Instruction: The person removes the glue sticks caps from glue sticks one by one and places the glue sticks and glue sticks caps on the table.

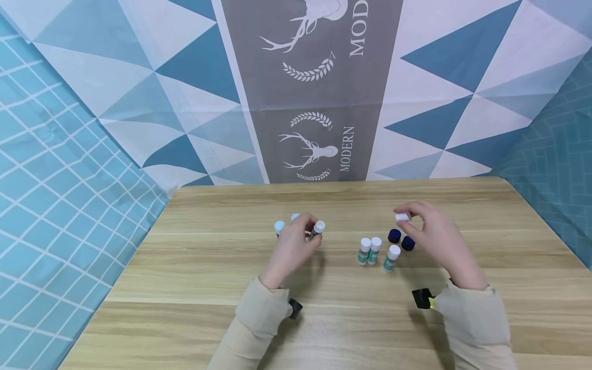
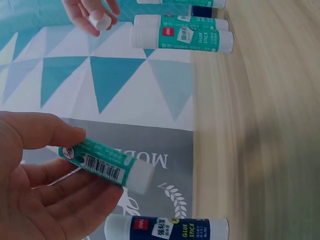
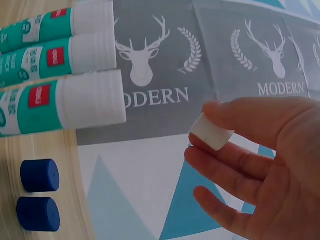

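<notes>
My left hand (image 1: pixel 289 252) grips a green-labelled glue stick (image 2: pixel 107 162), held between thumb and fingers above the table, its white end (image 2: pixel 140 177) sticking out. Two glue sticks with pale tops (image 1: pixel 279 226) stand just beyond this hand, partly hidden by it. One of them shows a navy label (image 2: pixel 167 228) in the left wrist view. Over on the right, my right hand (image 1: pixel 437 236) pinches a small white cap (image 3: pixel 212 131) between thumb and fingertips, raised off the table. Below it sit two navy caps (image 1: pixel 394 236). Three green-labelled glue sticks (image 1: pixel 391 258) with white tops stand upright beside those caps.
The wooden table (image 1: pixel 342 318) ends at a patterned cloth backdrop (image 1: pixel 324 92) behind. Blue tiled-print cloth (image 1: pixel 60 205) lies along the left side, and a teal cloth (image 1: pixel 555 154) hangs at the right. A black camera mount (image 1: pixel 422 298) is strapped at the right wrist.
</notes>
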Demonstrator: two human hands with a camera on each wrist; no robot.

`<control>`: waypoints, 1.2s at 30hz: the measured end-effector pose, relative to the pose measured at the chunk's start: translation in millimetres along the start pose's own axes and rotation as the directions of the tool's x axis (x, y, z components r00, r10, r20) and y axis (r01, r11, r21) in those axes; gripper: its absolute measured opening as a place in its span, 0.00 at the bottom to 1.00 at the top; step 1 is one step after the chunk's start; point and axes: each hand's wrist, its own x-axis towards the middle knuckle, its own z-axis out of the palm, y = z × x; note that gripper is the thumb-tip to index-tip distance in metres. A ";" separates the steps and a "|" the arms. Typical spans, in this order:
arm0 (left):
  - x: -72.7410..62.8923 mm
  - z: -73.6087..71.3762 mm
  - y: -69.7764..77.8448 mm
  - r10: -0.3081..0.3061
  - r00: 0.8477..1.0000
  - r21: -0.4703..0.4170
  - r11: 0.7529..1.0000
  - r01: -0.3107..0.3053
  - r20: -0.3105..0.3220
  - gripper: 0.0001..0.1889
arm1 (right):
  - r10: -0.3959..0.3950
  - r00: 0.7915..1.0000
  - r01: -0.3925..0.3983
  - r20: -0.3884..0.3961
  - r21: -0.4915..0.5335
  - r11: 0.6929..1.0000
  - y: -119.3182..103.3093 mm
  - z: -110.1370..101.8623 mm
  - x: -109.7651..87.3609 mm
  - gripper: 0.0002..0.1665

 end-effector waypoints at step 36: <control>1.0 10.2 -22.6 -0.028 0.998 0.190 0.982 0.018 0.050 0.08 | 0.243 0.914 -0.220 0.325 -0.107 0.970 44.9 5.9 -0.3 0.14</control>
